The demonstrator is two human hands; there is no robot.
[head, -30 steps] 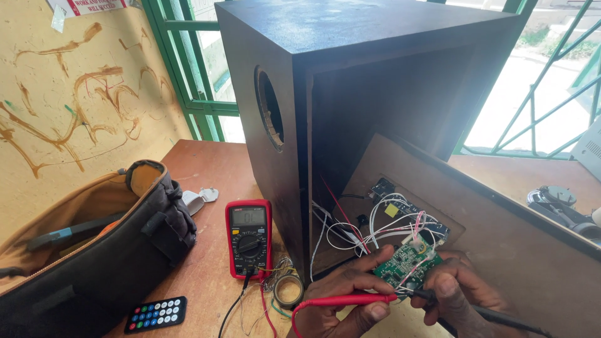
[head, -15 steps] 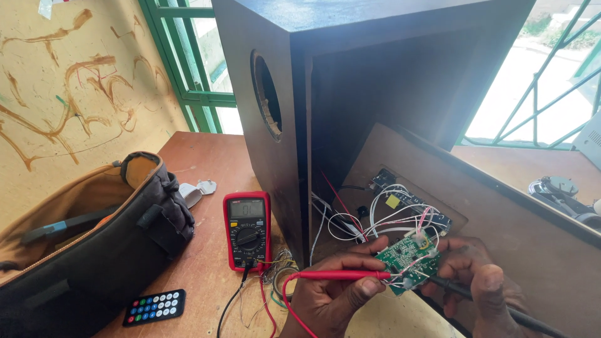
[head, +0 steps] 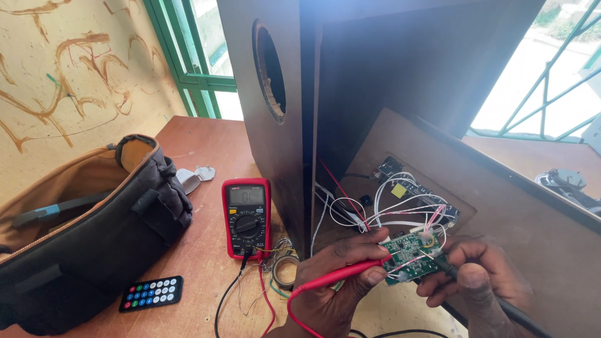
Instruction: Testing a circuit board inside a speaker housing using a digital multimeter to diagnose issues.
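My left hand point(head: 338, 281) grips a red multimeter probe point(head: 341, 275), its tip touching a small green circuit board point(head: 413, 253). My right hand point(head: 479, 281) holds a black probe point(head: 510, 310) against the same board from the right. White and red wires point(head: 391, 209) run from the board to a second board point(head: 416, 188) on the speaker's detached wooden back panel point(head: 501, 213). A red multimeter point(head: 246, 216) lies on the table left of my hands, its leads trailing toward me.
A tall dark wooden speaker cabinet point(head: 350, 81) with a round port stands behind the boards. An open black and tan tool bag point(head: 81, 231) lies at left, a black remote control point(head: 151, 293) in front of it. A solder coil point(head: 285, 269) sits by the meter.
The view has moved closer and shifted slightly. Both hands have stayed at the green board, with the red probe tip brought onto it.
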